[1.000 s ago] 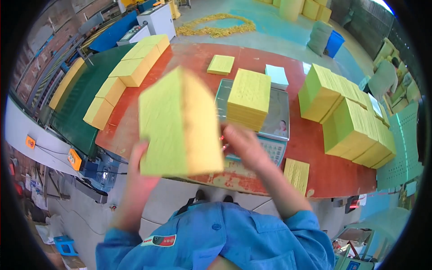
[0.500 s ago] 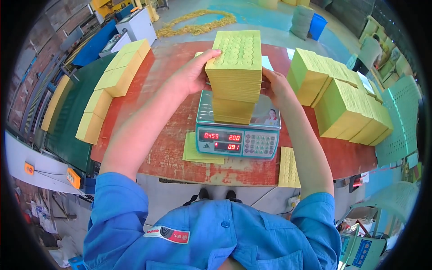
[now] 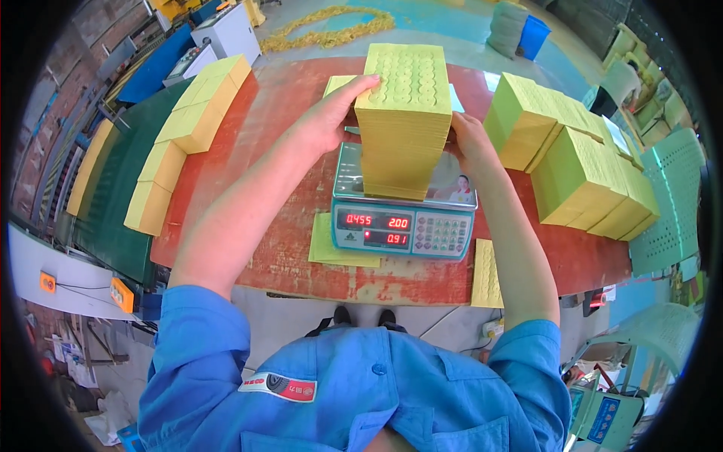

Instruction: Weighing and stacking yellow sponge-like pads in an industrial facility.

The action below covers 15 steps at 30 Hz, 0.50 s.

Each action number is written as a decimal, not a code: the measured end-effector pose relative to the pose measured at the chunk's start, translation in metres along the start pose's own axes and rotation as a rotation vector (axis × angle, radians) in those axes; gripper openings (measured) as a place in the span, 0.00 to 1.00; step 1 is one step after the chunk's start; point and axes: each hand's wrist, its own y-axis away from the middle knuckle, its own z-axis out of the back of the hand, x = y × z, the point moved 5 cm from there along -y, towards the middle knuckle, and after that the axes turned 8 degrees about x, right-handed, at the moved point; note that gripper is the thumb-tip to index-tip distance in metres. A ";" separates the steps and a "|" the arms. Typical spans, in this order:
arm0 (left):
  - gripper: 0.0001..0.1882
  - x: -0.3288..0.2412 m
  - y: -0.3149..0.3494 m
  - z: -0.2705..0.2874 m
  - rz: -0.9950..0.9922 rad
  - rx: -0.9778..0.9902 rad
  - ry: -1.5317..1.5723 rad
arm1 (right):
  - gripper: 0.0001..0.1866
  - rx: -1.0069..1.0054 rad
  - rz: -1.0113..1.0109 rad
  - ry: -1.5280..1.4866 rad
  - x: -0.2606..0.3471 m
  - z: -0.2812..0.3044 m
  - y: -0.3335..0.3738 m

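A tall stack of yellow embossed paper sheets (image 3: 403, 143) stands on the metal pan of a teal digital scale (image 3: 346, 239), whose red display is lit. On the stack's left side is my left hand (image 3: 329, 119), its thumb over the top edge and its fingers mostly hidden behind. My right hand (image 3: 471, 141) presses against the right side near the upper part, fingers partly hidden. Together the two hands clasp the stack between them. A few loose yellow sheets (image 3: 322, 245) lie beside and partly under the scale's left front corner.
Blocks of yellow paper (image 3: 576, 181) fill the right of the red table (image 3: 256, 188). More blocks (image 3: 188, 124) line its left edge, beside a green belt (image 3: 120, 188). An embossed yellow strip (image 3: 486, 275) lies at the front edge. Another person (image 3: 619, 81) is at the far right.
The upper part of the stack, earlier offset from the lower part, now sits flush in one straight column. Both hands still clasp its sides.
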 end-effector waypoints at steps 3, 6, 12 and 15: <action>0.33 0.002 -0.002 0.002 0.002 0.035 -0.009 | 0.16 0.011 0.039 0.002 -0.001 -0.001 0.000; 0.30 0.004 0.001 0.002 0.014 0.013 0.019 | 0.17 0.005 0.031 0.013 -0.003 -0.003 0.000; 0.31 0.005 0.003 0.000 -0.044 -0.027 -0.040 | 0.19 -0.062 0.092 0.078 -0.008 -0.003 0.000; 0.31 0.014 -0.004 0.012 -0.054 -0.036 -0.081 | 0.21 -0.042 0.128 0.129 -0.012 -0.003 0.001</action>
